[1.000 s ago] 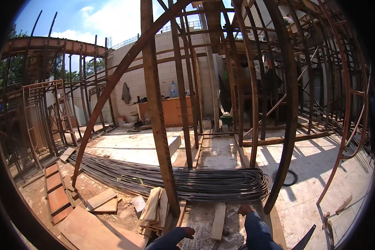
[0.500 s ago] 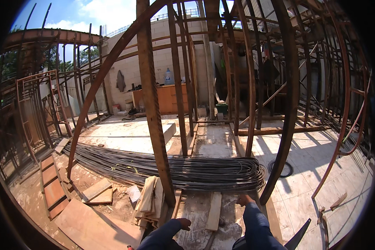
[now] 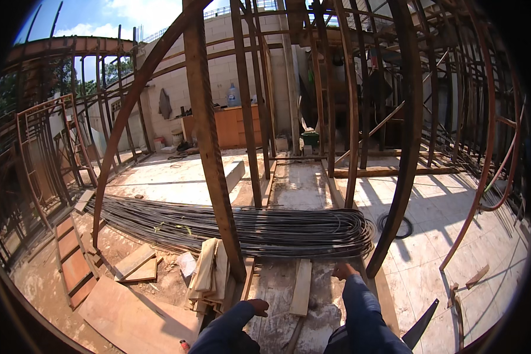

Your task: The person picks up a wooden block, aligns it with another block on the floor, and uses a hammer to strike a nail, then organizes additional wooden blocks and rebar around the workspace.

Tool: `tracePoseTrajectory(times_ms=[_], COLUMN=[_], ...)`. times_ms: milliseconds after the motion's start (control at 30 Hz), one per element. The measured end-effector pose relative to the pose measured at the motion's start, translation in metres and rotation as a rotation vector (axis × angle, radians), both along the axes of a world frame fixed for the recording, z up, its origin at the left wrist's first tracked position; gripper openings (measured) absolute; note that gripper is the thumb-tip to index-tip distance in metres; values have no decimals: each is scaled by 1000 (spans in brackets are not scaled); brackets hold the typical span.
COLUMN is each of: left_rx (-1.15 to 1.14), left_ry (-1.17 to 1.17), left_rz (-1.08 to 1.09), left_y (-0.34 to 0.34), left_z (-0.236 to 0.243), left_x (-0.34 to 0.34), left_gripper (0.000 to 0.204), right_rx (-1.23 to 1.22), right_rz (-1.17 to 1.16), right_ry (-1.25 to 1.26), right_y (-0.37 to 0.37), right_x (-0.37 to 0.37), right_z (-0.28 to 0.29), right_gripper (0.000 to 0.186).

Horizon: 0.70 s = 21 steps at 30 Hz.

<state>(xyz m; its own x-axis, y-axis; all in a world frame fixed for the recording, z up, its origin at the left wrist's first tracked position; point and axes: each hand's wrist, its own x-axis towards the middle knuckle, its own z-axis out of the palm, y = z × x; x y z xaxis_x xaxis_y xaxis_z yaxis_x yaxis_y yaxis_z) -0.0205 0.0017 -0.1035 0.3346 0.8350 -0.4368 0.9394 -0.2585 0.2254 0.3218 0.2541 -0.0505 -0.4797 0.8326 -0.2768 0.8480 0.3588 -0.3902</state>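
My left hand [image 3: 258, 307] is loosely curled above the dusty floor strip, right of a stack of short boards [image 3: 209, 274]. Nothing shows in its fingers. Farther forward, my right hand [image 3: 344, 271] is curled too, apparently empty, just in front of the looped end of a long bundle of steel rebar [image 3: 265, 231]. Between the hands a short plank [image 3: 301, 287] lies on the floor. Beside my right forearm, a dark tapered blade like a handsaw's [image 3: 422, 325] shows; its handle is hidden.
Wooden posts [image 3: 209, 147] rise close in front, with a slanted one [image 3: 404, 135] at right. A plywood sheet [image 3: 133, 315] and an orange-panelled frame [image 3: 75, 259] lie at left. A black coil [image 3: 396, 225] rests on the tiles. An orange cabinet [image 3: 230, 131] stands far back.
The view has tipped slightly downward and turned a little right, so the scene sits higher in the picture. Both hands stay curled in nearly the same places.
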Motion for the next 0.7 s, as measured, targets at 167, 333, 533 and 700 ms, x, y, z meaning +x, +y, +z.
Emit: tracePoseTrajectory(times_ms=[167,333,533,700], left_rx=[2,-98,-33,-7], left_ry=[41,97,22,28], left_rz=[-1,49,35,-2], left_y=[-5,-6,-11,-2], left_z=[8,36,22,35], left_x=[-1,16,7,22], left_gripper=[47,49,47,46], right_rx=[201,183,166,-34], right_rz=[220,179,133,-125], right_ry=[34,25,86,151], right_y=[14,13,-5,15], right_x=[10,13,3,29], right_z=[-16,-16,10,-2], right_gripper=[28,27,27,31])
